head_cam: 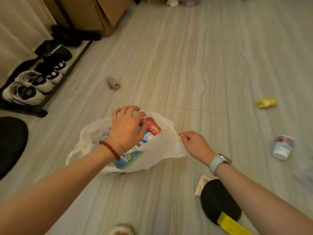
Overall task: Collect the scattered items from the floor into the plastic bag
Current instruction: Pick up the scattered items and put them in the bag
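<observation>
Head view: pale, wood-grained floor (169, 65) seen from above, both forearms reaching in from the near edge.
Bag: thin white plastic bag (162, 146) lies crumpled on the floor near the middle, mouth open, blue printing on its near side.
Left hand: left hand (127, 126) is over the bag's mouth, fingers curled down round a red printed packet (152, 128) that sits in the opening; red bead bracelet and thin gold bangle on the wrist.
Right hand: right hand (194, 141) pinches the bag's right rim between thumb and fingertips, holding it out; pale grey watch on the wrist.
Loose items: ridged beige hair claw (113, 83) lies beyond the bag towards the floor's left side; crumpled yellow wrapper (266, 103) and white jar with purple label (282, 147), on its side, lie towards the right edge, well apart from the bag.
Surroundings: black shoe rack with black-and-white trainers (30, 85) along the left edge; brown cardboard boxes (94, 12) at the far left corner.
</observation>
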Tool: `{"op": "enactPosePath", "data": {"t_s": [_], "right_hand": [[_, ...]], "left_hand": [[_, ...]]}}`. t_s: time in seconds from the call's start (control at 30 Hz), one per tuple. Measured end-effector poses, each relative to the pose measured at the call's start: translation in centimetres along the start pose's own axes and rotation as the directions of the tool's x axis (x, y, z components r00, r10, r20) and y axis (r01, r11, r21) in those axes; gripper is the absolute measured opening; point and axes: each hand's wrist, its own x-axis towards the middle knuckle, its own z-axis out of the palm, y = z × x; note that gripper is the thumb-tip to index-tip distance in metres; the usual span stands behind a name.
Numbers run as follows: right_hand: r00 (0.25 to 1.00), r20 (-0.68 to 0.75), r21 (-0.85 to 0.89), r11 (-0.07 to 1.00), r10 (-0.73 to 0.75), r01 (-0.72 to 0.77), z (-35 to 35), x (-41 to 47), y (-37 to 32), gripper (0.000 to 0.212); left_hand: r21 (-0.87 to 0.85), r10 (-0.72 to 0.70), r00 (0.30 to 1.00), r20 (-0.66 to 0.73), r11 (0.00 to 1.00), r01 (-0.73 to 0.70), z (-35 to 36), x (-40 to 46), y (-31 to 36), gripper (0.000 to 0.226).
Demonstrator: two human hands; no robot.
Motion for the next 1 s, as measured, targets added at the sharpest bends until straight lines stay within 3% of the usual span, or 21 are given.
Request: {"op": "enactPosePath", "data": {"t_s": [0.07, 0.17, 0.27, 0.33, 0.47, 0.5, 0.57, 0.7, 0.83, 0.9, 1.0], "right_hand": [[0.996, -0.073, 0.075, 0.996, 0.045, -0.039, -0.7, -1.6, 2.1, 0.03], [0.972, -0.181, 0.076, 0.988, 0.149, -0.137, -1.3, -5.3, 5.9, 0.029], [0.918, -0.262, 0.035, 0.954, 0.297, -0.298, -1.7, -10.3, 9.5, 0.031], [0.88, -0.284, 0.018, 0.92, 0.381, -0.392, -1.3, -14.0, 11.2, 0.039], [0.855, -0.066, -0.167, 0.839, 0.514, -0.518, 0.8, -20.0, 12.3, 0.103], [0.851, -0.009, -0.225, 0.828, 0.525, -0.513, 1.5, -20.9, 12.3, 0.108], [0.848, 0.062, -0.281, 0.824, 0.526, -0.491, 2.8, -22.1, 12.4, 0.101], [0.845, 0.048, -0.3, 0.815, 0.532, -0.496, 4.1, -22.8, 12.6, 0.077], [0.846, -0.008, -0.259, 0.816, 0.533, -0.517, 3.5, -23.3, 13.2, 0.055], [0.852, -0.015, -0.25, 0.823, 0.523, -0.509, 3.0, -23.1, 13.2, 0.057], [0.844, -0.153, -0.166, 0.829, 0.514, -0.534, 2.9, -22.6, 13.0, 0.067]], "left_hand": [[-0.01, 0.193, 0.981, -0.017, 0.981, -0.193, 1.7, 0.8, 3.1, 0.036], [-0.004, 0.466, 0.884, 0.035, 0.885, -0.467, 5.2, 0.8, 8.1, 0.032], [-0.104, 0.611, 0.785, 0.103, 0.792, -0.602, 8.3, -0.5, 13.0, 0.033], [-0.261, 0.668, 0.714, 0.209, 0.742, -0.618, 10.4, -2.2, 15.5, 0.034], [-0.393, 0.637, 0.469, 0.612, 0.76, -0.519, 14.8, -4.8, 17.2, 0.061], [-0.404, 0.622, 0.425, 0.658, 0.767, -0.499, 15.5, -5.0, 17.2, 0.067], [-0.381, 0.606, 0.379, 0.7, 0.765, -0.519, 16.7, -5.6, 16.7, 0.073], [-0.355, 0.677, 0.467, 0.568, 0.714, -0.603, 18.6, -6.7, 14.6, 0.067], [-0.367, 0.706, 0.581, 0.404, 0.707, -0.604, 19.6, -7.4, 14.3, 0.084], [-0.411, 0.653, 0.635, 0.412, 0.756, -0.51, 19.5, -8.0, 14.9, 0.086], [-0.492, 0.514, 0.676, 0.527, 0.834, -0.25, 18.7, -8.3, 15.5, 0.064]]}}
